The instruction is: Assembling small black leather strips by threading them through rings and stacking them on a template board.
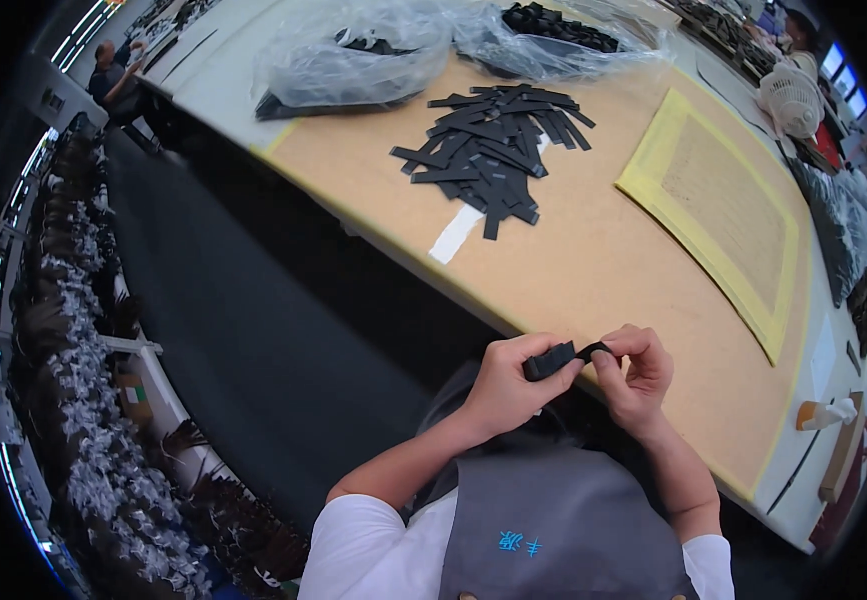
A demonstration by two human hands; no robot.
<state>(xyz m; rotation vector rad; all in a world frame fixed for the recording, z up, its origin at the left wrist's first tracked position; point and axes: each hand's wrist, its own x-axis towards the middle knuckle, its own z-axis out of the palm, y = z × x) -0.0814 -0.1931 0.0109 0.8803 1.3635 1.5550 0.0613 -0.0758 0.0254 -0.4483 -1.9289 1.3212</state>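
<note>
Strip stack point(547, 362) is clamped by left fingers point(560, 381), seemingly for neatness; black end point(593, 350) pinched by right fingers point(609, 374); strip pile point(488, 150) spread at eleven o'clock!

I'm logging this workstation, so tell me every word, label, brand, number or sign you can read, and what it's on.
Apron: small blue characters on its front, which I won't copy out.
Black strips: no readable text.
Bottle: any label is too small to read.
Elsewhere: nothing readable.
</note>
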